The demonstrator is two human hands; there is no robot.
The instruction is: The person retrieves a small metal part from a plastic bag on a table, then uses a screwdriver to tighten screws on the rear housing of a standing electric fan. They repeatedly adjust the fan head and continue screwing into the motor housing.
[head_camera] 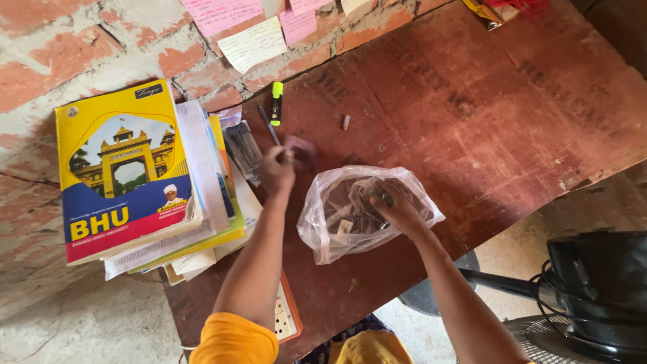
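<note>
My right hand (399, 212) is buried in the clear plastic bag (337, 229) on the surface (472, 121), its grip hidden; my left hand (278, 168) pinches a small blurred card (300, 147) just beyond the bag.

My worn reddish table (472, 121) carries a stack of books (155, 195) at its left, a yellow highlighter (276, 102), a pen (269, 126), a clear plastic bag (337, 222) and a white socket strip (284, 317).

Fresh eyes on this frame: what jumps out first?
The stack of books topped by a glossy yellow cover at the left edge of the reddish wooden table. Mid-table, the right hand reaches into a crumpled clear plastic bag; the left hand pinches something small and blurred.
</note>
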